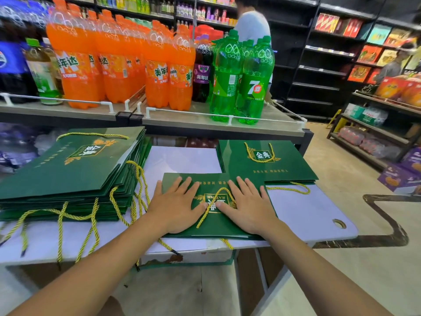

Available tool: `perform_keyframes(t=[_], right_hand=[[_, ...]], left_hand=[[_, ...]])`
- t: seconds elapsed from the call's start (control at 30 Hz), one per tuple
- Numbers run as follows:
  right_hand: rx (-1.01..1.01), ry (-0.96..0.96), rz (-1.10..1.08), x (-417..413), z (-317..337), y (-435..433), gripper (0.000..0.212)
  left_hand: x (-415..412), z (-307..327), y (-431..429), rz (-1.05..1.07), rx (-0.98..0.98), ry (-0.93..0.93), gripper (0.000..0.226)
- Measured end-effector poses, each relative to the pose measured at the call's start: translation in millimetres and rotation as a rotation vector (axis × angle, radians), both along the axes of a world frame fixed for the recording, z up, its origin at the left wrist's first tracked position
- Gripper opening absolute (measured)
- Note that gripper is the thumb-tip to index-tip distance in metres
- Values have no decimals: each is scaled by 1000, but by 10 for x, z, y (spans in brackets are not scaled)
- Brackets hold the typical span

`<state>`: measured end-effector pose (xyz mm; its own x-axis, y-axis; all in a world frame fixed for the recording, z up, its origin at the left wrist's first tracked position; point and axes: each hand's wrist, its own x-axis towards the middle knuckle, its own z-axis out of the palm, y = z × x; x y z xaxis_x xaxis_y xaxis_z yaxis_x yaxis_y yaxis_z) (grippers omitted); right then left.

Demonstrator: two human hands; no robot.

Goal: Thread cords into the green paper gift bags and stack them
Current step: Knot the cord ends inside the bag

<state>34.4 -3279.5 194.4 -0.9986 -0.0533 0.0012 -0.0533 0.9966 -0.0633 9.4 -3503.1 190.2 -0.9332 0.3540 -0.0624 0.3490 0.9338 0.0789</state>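
White tabletop point(307, 208) in a shop aisle, seen from the head camera. Nearest the viewer, two bare forearms reach onto a flat green paper gift bag point(216, 225) that lies at the front middle of the table, its near edge at the table's rim. The left hand point(175, 206) and the right hand point(248, 206) rest palm down on the bag, side by side, fingers straight and spread, holding nothing. Between the two hands a yellow twisted cord point(218, 195) loops across the bag's gold logo; one end trails toward the near edge.

To the left, a tall stack of green bags point(68, 169) lies flat, with many yellow handle cords point(60, 226) hanging over the table's front edge. Farther back on the right, a low stack of green bags point(291, 165) sits just beyond the bag under the hands; a cord loop point(259, 156) lies on its top face and another cord point(293, 189) curls out at its near edge.

Behind the table, a display shelf point(205, 124) carries orange soda bottles point(159, 71), one dark purple bottle point(202, 74) and green soda bottles point(255, 80). Beyond these stand a person in a light shirt point(252, 26) and dark wall shelving point(319, 65) with boxed goods.
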Motion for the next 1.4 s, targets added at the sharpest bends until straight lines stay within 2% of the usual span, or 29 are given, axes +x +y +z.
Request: perform_keyframes(t=[0.5,0.57,0.63,0.7,0.73,0.8,0.87,0.93,1.0,1.17,1.27,1.4], right_hand=[[31,15,-4,-19,-59,-2,93],[-39,19,6,-6,-11,-2,97],[-205,89,0,32,64,35,101],[-324,229,-82,97,135,155,94],[-305,277,-163,142,163,243,89],[-208,265,-314,249,180,392,78],[-203,186,-339,324,146,463,62],[-333,194,-302,345,108,498,49],[-560,244,-285,360,138,505,42],[-960,348,-259,393,322,501,37],[-1053,408,-253,383,530,537,37],[-1150,514,-249,210,816,756,38]], left_hand=[[-16,-40,5,1,14,10,81],[-7,-31,2,3,25,14,81],[1,-28,-10,2,48,25,81],[2,-34,-23,0,87,49,80],[3,-39,-29,0,112,59,80],[9,-49,-41,3,163,77,79],[9,-53,-48,7,212,94,76],[11,-36,-52,11,279,108,70],[18,-1,-67,17,350,125,65],[15,84,-145,13,466,194,50],[-9,152,-171,50,592,230,50],[-98,321,-110,177,768,205,66]])
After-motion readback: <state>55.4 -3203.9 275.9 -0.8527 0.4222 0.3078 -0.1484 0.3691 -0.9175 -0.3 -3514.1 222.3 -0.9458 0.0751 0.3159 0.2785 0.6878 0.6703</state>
